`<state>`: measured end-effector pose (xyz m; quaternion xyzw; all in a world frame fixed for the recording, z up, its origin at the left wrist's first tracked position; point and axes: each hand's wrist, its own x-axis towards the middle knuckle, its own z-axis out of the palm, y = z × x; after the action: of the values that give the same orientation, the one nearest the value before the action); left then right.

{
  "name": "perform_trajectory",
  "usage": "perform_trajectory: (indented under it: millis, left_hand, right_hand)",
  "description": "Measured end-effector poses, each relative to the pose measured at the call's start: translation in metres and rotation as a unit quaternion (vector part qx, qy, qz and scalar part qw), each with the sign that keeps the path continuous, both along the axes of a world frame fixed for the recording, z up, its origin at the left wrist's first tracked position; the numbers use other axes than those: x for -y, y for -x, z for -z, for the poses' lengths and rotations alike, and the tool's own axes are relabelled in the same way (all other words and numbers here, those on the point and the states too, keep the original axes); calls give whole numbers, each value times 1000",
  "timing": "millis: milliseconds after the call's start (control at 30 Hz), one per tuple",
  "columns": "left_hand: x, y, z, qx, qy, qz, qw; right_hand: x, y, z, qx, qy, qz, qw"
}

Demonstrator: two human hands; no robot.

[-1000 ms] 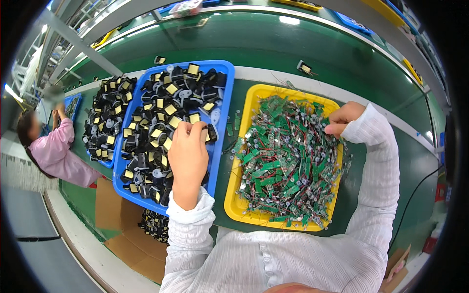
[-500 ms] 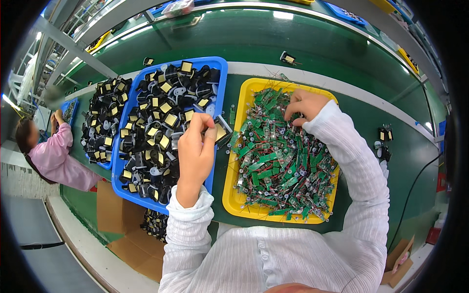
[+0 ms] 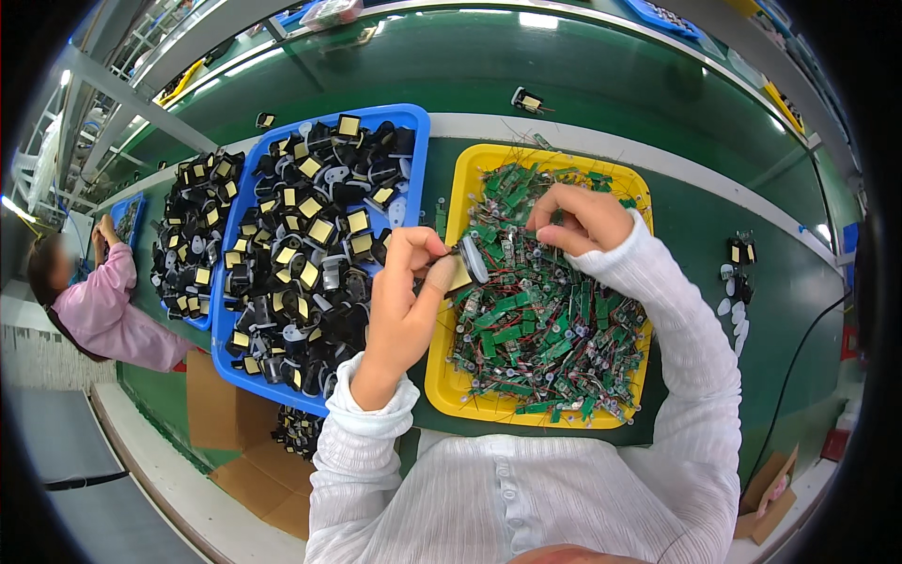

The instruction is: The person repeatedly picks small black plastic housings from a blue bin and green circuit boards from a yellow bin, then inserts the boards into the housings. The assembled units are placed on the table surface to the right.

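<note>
One housing (image 3: 461, 274), grey end (image 3: 474, 259) rightward

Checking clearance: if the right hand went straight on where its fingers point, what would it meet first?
Likely the wired green circuit boards piled in the yellow tray, below and left of the right hand. Depth is unclear; it may be touching them now.
</note>
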<state>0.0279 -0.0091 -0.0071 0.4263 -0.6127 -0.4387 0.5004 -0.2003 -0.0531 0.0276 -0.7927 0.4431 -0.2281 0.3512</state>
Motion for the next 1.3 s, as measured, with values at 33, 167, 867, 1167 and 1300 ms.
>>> perform_trajectory:
  millis: [33,167,867,1167,1300]
  left_hand:
    - [-2,6,2,-47,-15,6,999]
    - [-6,14,7,-129,-41,38,990]
    - [-6,14,0,-73,-97,152,981]
    - [-10,24,2,-99,-70,137,983]
    - [-10,24,1,-108,-66,162,979]
  right_hand:
    - [-9,-5,-3,72,-54,18,996]
    - [-33,-11,3,281,-116,35,952]
    - [-49,-21,32,443,-209,-85,868]
    - [-56,-24,28,446,-187,-5,875]
    - [-58,-23,21,404,-181,19,897]
